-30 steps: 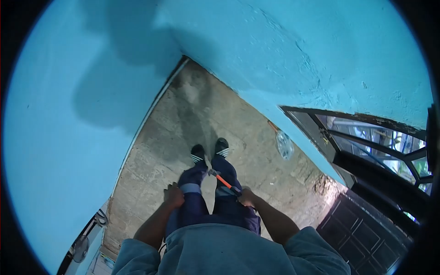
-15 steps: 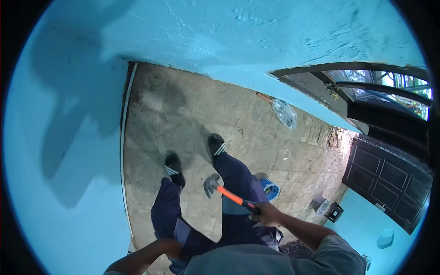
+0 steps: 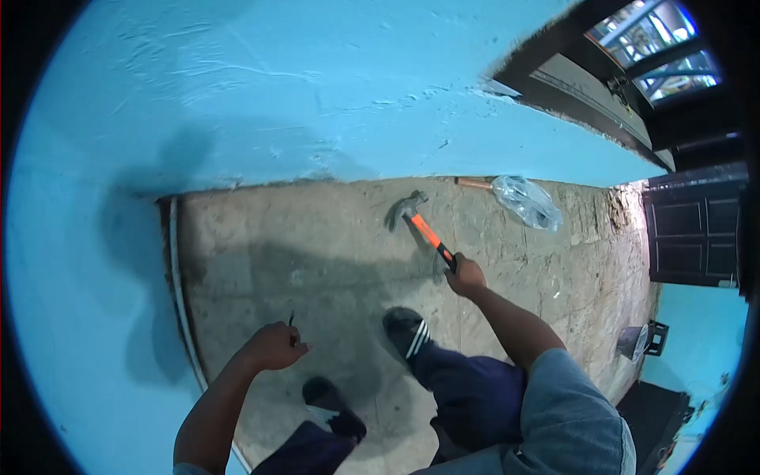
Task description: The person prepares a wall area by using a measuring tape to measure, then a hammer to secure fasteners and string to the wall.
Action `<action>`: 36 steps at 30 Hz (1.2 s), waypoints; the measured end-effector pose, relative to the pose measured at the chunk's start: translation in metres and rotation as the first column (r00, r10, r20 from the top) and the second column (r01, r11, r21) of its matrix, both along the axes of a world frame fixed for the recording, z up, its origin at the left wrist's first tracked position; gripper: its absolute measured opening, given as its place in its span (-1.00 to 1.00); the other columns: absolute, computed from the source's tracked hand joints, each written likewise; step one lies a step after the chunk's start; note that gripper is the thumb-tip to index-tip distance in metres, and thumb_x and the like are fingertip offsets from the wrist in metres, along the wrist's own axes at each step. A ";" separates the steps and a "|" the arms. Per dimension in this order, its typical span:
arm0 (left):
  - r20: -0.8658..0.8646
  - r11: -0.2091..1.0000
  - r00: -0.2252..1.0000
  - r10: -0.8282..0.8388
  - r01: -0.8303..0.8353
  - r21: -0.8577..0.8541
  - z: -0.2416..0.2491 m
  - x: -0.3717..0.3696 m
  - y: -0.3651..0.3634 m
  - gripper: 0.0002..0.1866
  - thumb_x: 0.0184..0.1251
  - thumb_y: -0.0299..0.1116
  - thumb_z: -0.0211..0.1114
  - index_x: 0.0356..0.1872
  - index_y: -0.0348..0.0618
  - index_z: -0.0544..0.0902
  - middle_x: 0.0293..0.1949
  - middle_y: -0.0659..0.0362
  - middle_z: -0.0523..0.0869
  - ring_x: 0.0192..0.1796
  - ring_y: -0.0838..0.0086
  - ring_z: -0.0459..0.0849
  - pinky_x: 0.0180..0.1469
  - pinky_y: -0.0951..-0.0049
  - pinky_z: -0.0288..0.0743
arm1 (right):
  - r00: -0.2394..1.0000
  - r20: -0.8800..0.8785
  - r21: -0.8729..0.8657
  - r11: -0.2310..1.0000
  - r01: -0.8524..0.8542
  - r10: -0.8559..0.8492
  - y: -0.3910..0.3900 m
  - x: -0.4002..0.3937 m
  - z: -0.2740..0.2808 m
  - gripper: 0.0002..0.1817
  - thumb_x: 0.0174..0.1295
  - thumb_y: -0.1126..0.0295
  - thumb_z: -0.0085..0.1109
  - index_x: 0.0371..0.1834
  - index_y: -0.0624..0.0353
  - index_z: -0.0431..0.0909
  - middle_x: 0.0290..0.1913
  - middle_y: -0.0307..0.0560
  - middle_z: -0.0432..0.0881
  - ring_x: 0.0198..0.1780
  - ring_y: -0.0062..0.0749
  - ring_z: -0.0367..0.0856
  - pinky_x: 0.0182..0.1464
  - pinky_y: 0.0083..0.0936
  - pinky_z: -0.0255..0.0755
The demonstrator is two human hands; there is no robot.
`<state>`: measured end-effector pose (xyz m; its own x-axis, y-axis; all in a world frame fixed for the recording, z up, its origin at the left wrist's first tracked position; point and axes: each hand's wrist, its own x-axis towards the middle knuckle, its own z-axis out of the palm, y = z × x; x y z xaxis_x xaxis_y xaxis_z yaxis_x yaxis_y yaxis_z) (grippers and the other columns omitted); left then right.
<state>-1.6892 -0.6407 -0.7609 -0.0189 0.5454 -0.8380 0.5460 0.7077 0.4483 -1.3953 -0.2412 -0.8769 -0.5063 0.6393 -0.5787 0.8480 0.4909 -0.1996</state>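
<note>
My right hand is closed around the black grip of a claw hammer with an orange shaft. The hammer's grey head points up and left, held out over the floor near the wall. At the lower left, my left hand is closed in a loose fist. A thin, dark, nail-like piece sticks up from its fingers; the rest of it is hidden. Below the hands are my feet in black slippers with white stripes.
Blue walls meet the worn concrete floor at a corner, with a pale strip along the left wall. A clear plastic bag lies by the wall beside a brown handle. A dark door and bucket are at right.
My right hand has carried the hammer up and forward, away from my leg. My left hand has come forward into view with the thin piece. My view has shifted toward the wall.
</note>
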 end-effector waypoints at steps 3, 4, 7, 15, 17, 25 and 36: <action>-0.141 0.991 0.988 -0.071 0.086 0.101 -0.075 0.015 0.043 -0.42 0.44 0.15 0.31 -0.06 -0.27 0.80 -0.12 -0.16 0.80 0.03 -0.04 0.76 0.11 0.00 0.61 | 0.969 -0.246 -0.001 1.000 0.011 -0.011 0.005 0.068 -0.045 -0.51 0.29 0.10 0.36 0.15 0.17 0.55 0.00 0.30 0.72 0.06 0.33 0.68 0.14 0.09 0.55; -0.182 0.985 0.979 -0.091 0.115 0.127 -0.091 0.020 0.058 -0.40 0.43 0.17 0.31 -0.05 -0.28 0.80 -0.09 -0.17 0.79 0.05 -0.06 0.75 0.13 0.00 0.61 | 0.947 -0.320 0.031 0.999 0.016 -0.005 0.006 0.090 -0.051 -0.49 0.29 0.10 0.37 0.19 0.16 0.55 0.05 0.29 0.71 0.11 0.32 0.66 0.20 0.10 0.52; -0.170 0.978 0.964 -0.202 0.209 0.021 -0.100 0.058 0.106 -0.21 0.44 0.27 0.27 0.32 -0.30 0.61 0.27 -0.18 0.65 0.40 -0.07 0.56 0.41 0.01 0.47 | 0.985 -0.170 0.424 0.903 0.076 -0.003 0.011 0.184 -0.055 -0.46 0.25 0.16 0.43 0.28 0.09 0.61 0.24 0.19 0.62 0.35 0.12 0.53 0.40 0.01 0.33; -0.203 0.949 0.973 -0.115 0.168 0.268 -0.107 0.125 0.095 -0.22 0.32 0.23 0.44 0.25 -0.30 0.59 0.26 -0.19 0.54 0.38 -0.07 0.50 0.27 -0.03 0.60 | 0.251 0.334 0.778 0.416 0.470 -0.909 0.021 0.401 0.001 -0.32 0.42 -0.03 0.23 0.43 0.25 0.50 0.55 0.24 0.29 0.56 0.15 0.22 0.50 0.07 0.21; -0.214 0.945 0.973 -0.082 0.144 0.294 -0.119 0.131 0.082 -0.23 0.30 0.20 0.48 0.24 -0.31 0.59 0.24 -0.18 0.54 0.36 -0.05 0.50 0.24 0.01 0.63 | 0.411 0.258 0.754 0.448 0.481 -0.874 0.019 0.403 -0.006 -0.33 0.40 -0.01 0.25 0.40 0.26 0.52 0.47 0.26 0.35 0.48 0.17 0.28 0.45 0.06 0.25; -0.255 0.948 0.967 0.011 0.070 0.309 -0.175 0.144 0.057 -0.22 0.16 0.10 0.60 0.22 -0.30 0.59 0.21 -0.18 0.53 0.31 0.00 0.52 0.17 0.09 0.68 | 0.806 -0.082 0.740 0.506 0.443 -0.586 0.010 0.366 -0.019 -0.41 0.33 0.07 0.33 0.27 0.30 0.62 0.16 0.33 0.58 0.18 0.26 0.53 0.24 0.03 0.43; -0.263 0.960 0.964 0.029 0.047 0.278 -0.146 0.120 0.067 -0.23 0.22 0.11 0.53 0.30 -0.21 0.55 0.12 -0.21 0.63 0.15 -0.11 0.72 0.16 -0.03 0.64 | 0.938 -0.215 0.729 0.684 -0.030 0.271 0.014 0.149 0.051 -0.83 0.10 0.48 0.34 -0.22 0.20 0.73 -0.27 0.09 0.73 -0.20 0.18 0.67 -0.10 -0.01 0.48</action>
